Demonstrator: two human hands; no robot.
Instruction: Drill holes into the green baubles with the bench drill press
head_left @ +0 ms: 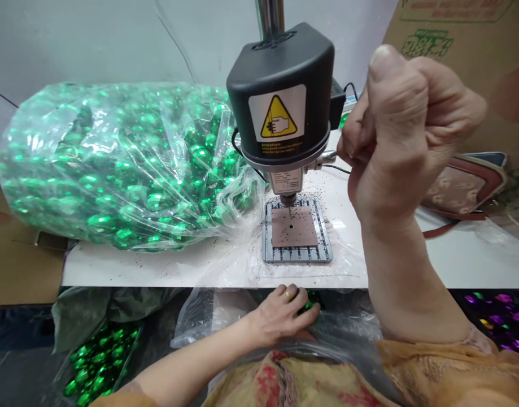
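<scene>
Right hand: raised beside the drill press, curled into a tight fist with the thumb on top, closed around the end of the metal lever.

Left hand: low, below the front edge of the bench, fingers slightly spread and curved over a green bauble. Most of the bauble is hidden, so a firm grip can't be told. A gold ring shows on one finger.

Drill press: black head with a yellow warning label, its thin bit pointing down at the plate.

Plate: a grey slotted plate on the bench, topped by a brown pad with a small hole near the bit.

Bench: white, scattered with black specks, with a big clear bag of green baubles left of the drill.

Below the bench: more green baubles at lower left, purple baubles at lower right, and clear plastic under the left hand.

Behind: a handbag and a cardboard box on the right.
</scene>
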